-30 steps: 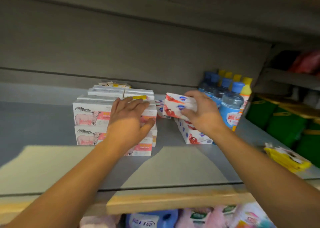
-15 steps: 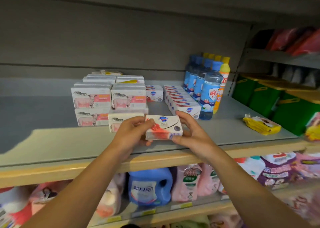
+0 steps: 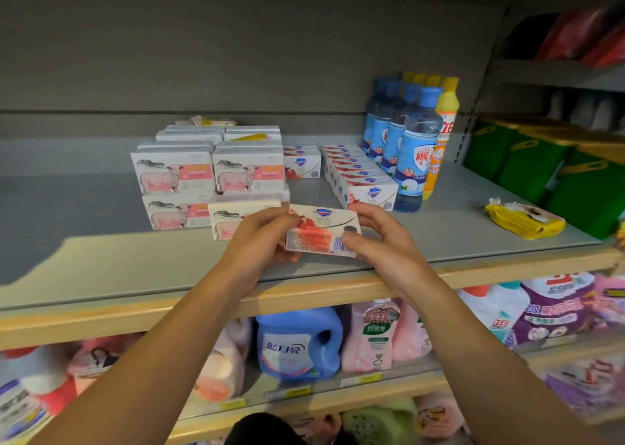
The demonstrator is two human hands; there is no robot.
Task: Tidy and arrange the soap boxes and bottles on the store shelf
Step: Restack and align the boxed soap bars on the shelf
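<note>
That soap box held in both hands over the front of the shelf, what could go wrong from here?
1. The soap box is pinched only at its ends by the left hand and right hand, above the shelf's front edge; a slip might drop it off the shelf.
2. Returning it to the row of matching boxes could bump the blue bottles standing right beside it.

Blue shield logo on the held soap box, its lettering too small to read, barcode on its lower face, "蓝月亮" on the blue jug, "立白" on the yellow-capped bottle
</note>
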